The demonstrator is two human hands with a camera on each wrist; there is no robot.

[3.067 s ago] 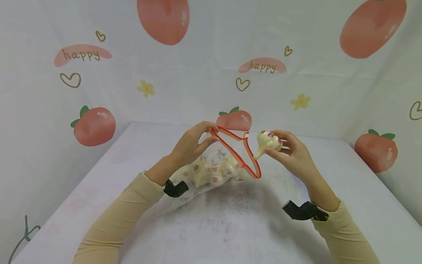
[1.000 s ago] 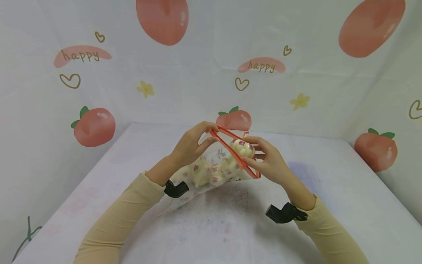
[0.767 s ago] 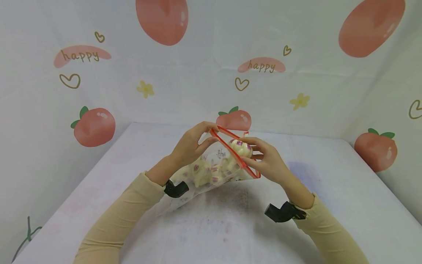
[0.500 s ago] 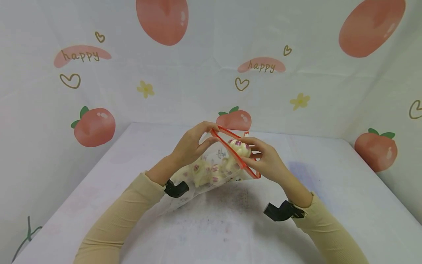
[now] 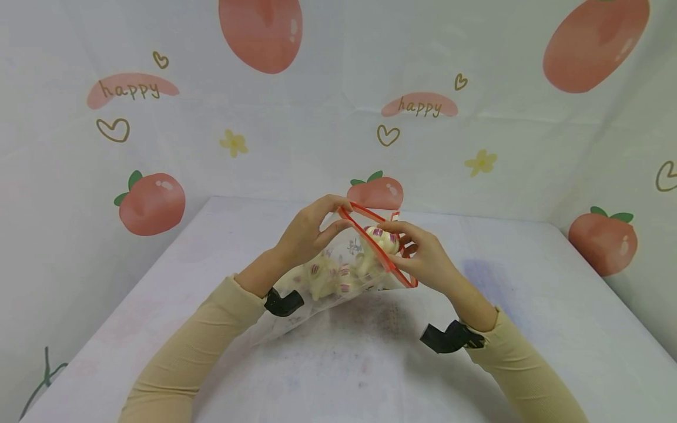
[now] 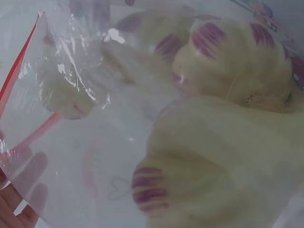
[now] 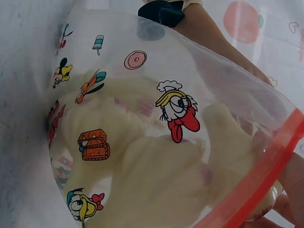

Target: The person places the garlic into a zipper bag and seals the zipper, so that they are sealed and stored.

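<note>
In the head view a clear zip bag (image 5: 353,245) with a red-edged mouth lies on its side, its mouth facing right and held wide. My left hand (image 5: 309,232) pinches the upper rim of the mouth between thumb and fingers. A cream garlic bulb (image 5: 386,238) with purple patches sits just inside that mouth. My right hand (image 5: 423,255) holds the bulb from the right, fingertips past the red rim. Several more garlic bulbs (image 6: 237,57) fill the bag, large in the left wrist view. Cartoon prints on the plastic partly cover the bulbs (image 7: 161,185) in the right wrist view.
A white table (image 5: 338,376) with faint smudges lies under the bag. Behind it hangs a white cloth backdrop (image 5: 317,129) printed with red fruit, hearts and flowers. Black wrist mounts (image 5: 452,336) stick out below both wrists.
My right hand has moved left, carrying the garlic bulb from outside the bag through its red mouth. Lately the bulb has slid slightly deeper. The left hand keeps its place.
</note>
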